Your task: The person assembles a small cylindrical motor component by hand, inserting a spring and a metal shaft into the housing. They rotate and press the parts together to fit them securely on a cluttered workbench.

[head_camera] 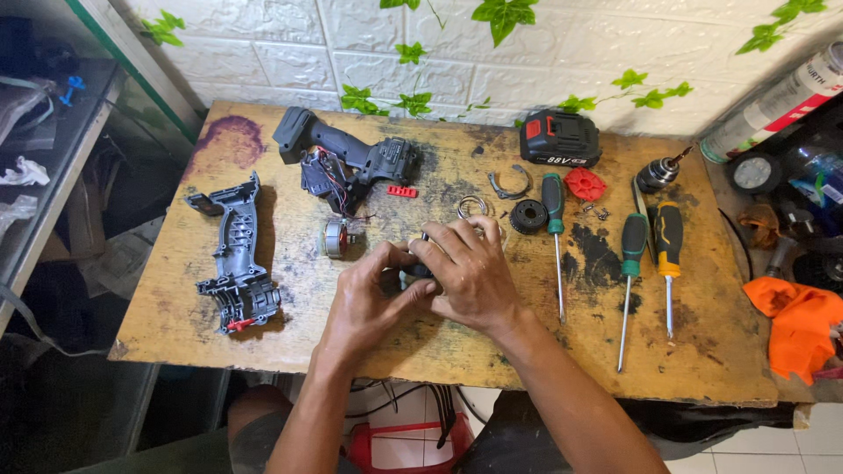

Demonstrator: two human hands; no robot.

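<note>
Left hand [364, 294]: fingers curled on small dark part [420, 269], steadying it on table [176, 325].
Right hand [470, 268]: fingers closed over same part from above.
Near: motor [334, 237], drill body [347, 158], shell half [237, 259], screwdrivers [555, 228] laid right, within reach.

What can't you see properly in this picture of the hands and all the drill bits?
- Small dark part, head view: mostly covered by the left hand and right hand; its shape is unclear.
- Spray can, head view: cut off by the right edge.
- Tiny screws beside the red disc: too small to count.
</note>
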